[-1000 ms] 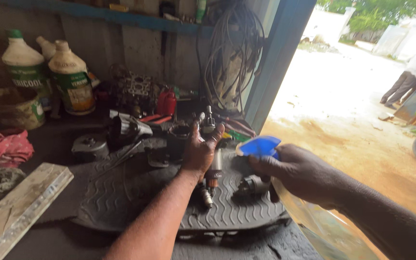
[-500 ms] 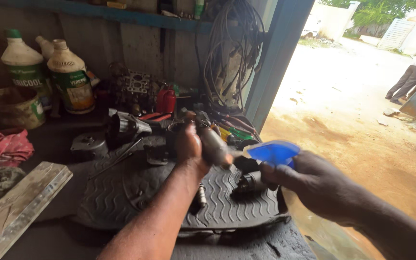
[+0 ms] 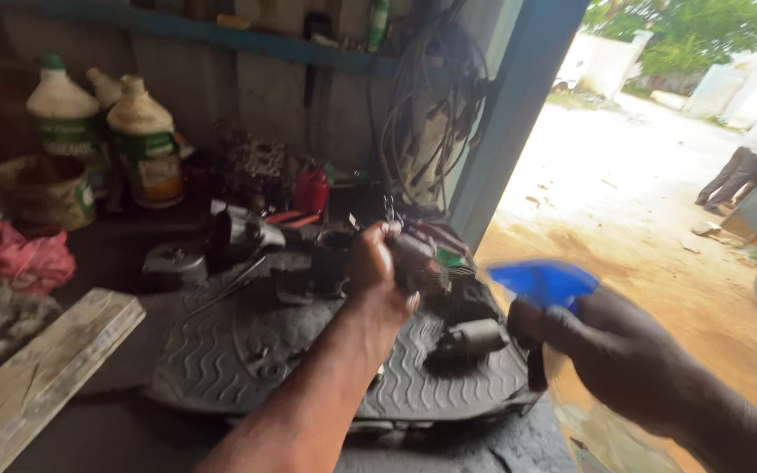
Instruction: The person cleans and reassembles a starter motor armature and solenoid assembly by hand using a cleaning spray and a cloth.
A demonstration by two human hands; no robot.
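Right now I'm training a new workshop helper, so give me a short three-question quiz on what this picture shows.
1. True or false: the left hand is closed around a dark metal part lifted above the ribbed rubber mat.
2. What colour is the top of the spray bottle held in the right hand? A) red B) blue C) green
3. Fill in: the wooden plank lies to the ____ of the mat in the head view.

Key
1. True.
2. B, blue; motion blur hides finer detail.
3. Left.
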